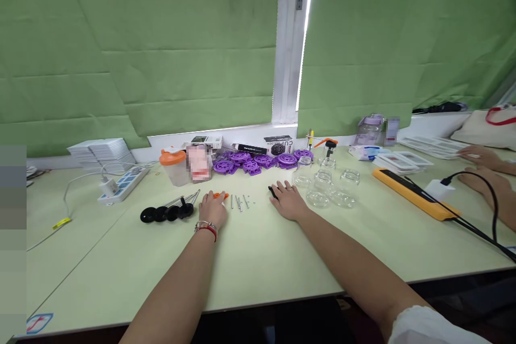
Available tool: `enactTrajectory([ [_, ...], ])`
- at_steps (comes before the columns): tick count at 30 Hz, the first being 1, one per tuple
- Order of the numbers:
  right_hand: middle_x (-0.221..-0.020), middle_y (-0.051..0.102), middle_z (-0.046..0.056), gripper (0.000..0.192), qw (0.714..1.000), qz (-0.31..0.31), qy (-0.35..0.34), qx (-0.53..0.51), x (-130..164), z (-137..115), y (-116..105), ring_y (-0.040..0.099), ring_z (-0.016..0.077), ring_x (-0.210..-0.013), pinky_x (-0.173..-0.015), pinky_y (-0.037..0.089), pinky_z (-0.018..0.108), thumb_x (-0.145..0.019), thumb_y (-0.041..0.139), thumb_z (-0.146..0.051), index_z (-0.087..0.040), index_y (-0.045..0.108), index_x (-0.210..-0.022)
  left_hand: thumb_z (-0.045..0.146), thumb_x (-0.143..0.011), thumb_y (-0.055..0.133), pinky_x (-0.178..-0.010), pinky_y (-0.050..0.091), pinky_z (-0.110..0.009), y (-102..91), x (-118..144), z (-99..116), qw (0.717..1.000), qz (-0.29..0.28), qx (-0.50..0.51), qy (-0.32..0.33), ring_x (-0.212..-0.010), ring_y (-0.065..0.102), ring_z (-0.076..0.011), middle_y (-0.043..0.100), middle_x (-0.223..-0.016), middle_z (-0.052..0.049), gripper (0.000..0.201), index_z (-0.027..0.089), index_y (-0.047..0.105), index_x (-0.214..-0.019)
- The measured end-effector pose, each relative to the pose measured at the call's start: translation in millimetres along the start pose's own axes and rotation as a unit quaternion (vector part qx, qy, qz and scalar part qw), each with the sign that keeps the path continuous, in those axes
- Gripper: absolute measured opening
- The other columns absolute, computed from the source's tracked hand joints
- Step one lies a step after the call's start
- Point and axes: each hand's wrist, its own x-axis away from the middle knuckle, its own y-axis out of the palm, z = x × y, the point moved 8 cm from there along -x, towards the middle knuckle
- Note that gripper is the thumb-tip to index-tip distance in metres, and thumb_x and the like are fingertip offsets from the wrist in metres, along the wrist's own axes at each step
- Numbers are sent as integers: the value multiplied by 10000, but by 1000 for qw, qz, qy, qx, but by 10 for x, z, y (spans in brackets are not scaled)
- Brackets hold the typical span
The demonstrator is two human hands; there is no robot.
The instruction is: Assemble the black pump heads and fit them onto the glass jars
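My left hand rests on the table with its fingers stretched forward over small orange parts, partly covering them. Beside it, to the right, lie several thin metal screws and tiny metal bits. To its left are black discs with metal rods, which look like whisk or plunger parts. My right hand lies palm down, fingers apart, its fingertips at a small black part. Close to its right stand several clear glass jars. Whether either hand grips its small part is hard to see.
Purple plastic wheel-like parts lie along the back. An orange-lidded cup and a power strip are at left. At right are a yellow power strip, white packs and another person's hands.
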Motion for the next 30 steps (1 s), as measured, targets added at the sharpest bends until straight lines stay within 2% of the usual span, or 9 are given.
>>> enactTrajectory([
  [4,-1558,95,51,653,1000,10,-5,-5,16,-13,-17,62,320,-1411,-1105,84,496,-912,99,-550,-237,101,-1486,243,-828,404,-1018,313,-472,9,7,35,1000,8,-4,-16,-1323,297,-339,372,-1431,-138,521,248,480,-1343],
  [7,-1556,116,26,615,999,7,-35,-17,26,-56,-27,64,321,-1410,-1101,84,506,-921,108,-526,-268,158,-1477,254,-832,404,-1027,297,-474,5,26,67,1000,12,-1,-18,-1333,276,-342,361,-1437,-143,525,218,461,-1353],
  [10,-1544,175,36,600,999,6,-46,-19,29,-74,-33,107,326,-1401,-1095,99,517,-927,129,-496,-247,224,-1464,270,-842,401,-1038,272,-487,10,40,87,1000,11,10,-14,-1343,257,-346,338,-1452,-158,525,193,448,-1359],
  [22,-1529,223,60,599,999,12,-41,-9,17,-58,-20,179,323,-1383,-1091,133,512,-928,150,-483,-225,229,-1464,278,-853,387,-1040,275,-478,20,38,109,1000,6,1,-3,-1346,263,-342,338,-1451,-166,522,187,431,-1365],
  [30,-1551,137,52,642,999,20,-30,-17,38,-51,-34,85,324,-1407,-1102,89,518,-920,134,-530,-223,140,-1483,276,-847,404,-1053,264,-463,16,20,61,1000,4,19,-15,-1363,228,-341,311,-1466,-163,555,179,389,-1394],
])
